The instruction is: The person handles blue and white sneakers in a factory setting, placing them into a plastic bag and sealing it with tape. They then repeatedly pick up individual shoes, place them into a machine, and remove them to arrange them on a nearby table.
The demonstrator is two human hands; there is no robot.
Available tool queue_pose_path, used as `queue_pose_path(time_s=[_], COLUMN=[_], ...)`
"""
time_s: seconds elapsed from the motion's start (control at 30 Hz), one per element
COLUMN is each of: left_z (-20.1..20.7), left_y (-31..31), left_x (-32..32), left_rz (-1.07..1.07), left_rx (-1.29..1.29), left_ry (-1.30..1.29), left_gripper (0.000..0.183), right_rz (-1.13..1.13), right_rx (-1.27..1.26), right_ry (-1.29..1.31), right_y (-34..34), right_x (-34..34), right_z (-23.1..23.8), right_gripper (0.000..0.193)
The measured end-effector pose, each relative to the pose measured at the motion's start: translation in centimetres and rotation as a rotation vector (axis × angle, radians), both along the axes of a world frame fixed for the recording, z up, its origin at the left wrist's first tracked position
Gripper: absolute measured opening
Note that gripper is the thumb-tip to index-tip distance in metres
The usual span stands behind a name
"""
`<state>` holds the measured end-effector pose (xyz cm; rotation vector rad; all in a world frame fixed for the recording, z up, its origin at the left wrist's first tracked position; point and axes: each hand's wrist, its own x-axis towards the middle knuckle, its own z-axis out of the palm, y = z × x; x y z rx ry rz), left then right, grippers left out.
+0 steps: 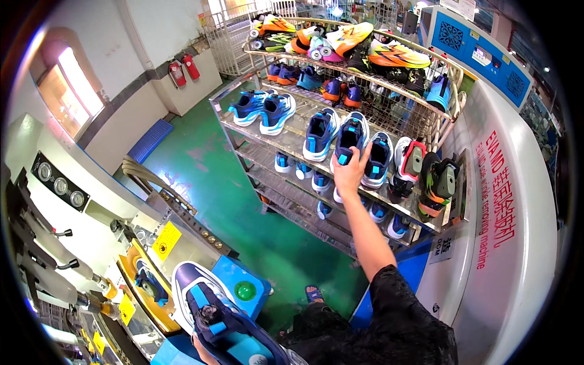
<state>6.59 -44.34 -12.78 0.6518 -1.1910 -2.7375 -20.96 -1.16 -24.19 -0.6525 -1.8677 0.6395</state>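
Close to me at the bottom, a navy sneaker [213, 310] with a white sole and bright blue lining is held up, toe pointing away. My left hand [202, 351] supports it, mostly hidden beneath the shoe. Farther out, my right hand [350, 173] reaches to the rack's top shelf, its thumb and fingers around the heel of another navy sneaker [353, 131]. On either side of that one stand matching sneakers, one to the left [321, 134] and one to the right [378, 161].
The metal shelf rack [298, 137] holds more shoes on lower levels; a wire cart [444, 131] of colourful shoes stands behind. A machine with a yellow-edged opening [161, 292] and a blue box with a green button [245, 291] are at left. A white machine [517, 243] borders the right.
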Motion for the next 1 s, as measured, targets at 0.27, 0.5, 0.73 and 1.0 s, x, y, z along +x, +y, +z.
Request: queue_pose_path(time_s=[0.27, 0.5, 0.73, 1.0], left_z=[-3.2, -4.5, 2.0, 4.2], left_y=[-5.4, -13.8, -20.2, -12.7], left_x=[6.4, 12.8, 12.1, 16.7], left_rz=[-0.177, -0.423, -0.866, -1.377], left_rx=[0.110, 0.161, 0.116, 0.304], left_ry=[0.040, 0.107, 0.265, 0.286], left_gripper=[0.022, 0.037, 0.046, 0.057], right_rz=[0.244, 0.892, 0.980, 1.067], right_rx=[-0.088, -0.719, -0.395, -0.330], right_ry=[0.210, 0.298, 0.073, 0.264], right_y=[-9.2, -27.9, -34.4, -30.8], right_x=[15.4, 36.6, 48.1, 62.6], right_z=[12.8, 21.6, 25.1, 21.3], right_gripper=[0.054, 0.079, 0.064, 0.040])
